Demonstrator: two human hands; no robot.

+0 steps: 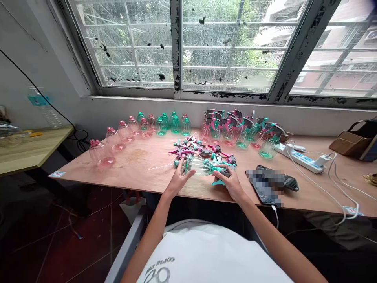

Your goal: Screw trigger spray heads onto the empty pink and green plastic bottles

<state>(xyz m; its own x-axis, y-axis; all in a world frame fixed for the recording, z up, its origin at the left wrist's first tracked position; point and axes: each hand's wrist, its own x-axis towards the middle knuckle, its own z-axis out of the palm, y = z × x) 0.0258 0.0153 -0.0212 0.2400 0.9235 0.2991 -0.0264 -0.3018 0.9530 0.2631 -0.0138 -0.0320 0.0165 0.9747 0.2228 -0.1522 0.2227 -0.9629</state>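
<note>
A clear green spray bottle [199,166] lies sideways between my hands above the table's front part. My left hand [180,176] is closed round its base end. At the neck end, my right hand [231,181] grips the teal and grey trigger spray head [223,171]; whether the head is screwed on tightly I cannot tell. Just behind the bottle lies a pile of loose pink, teal and grey spray heads [203,149], some with thin clear tubes.
Open pink bottles [101,153] and green bottles [175,125] stand at the left and back. Several bottles with spray heads [243,131] stand back right. A power strip [303,158], phones [262,184], white cables and a brown bag [353,142] lie at the right.
</note>
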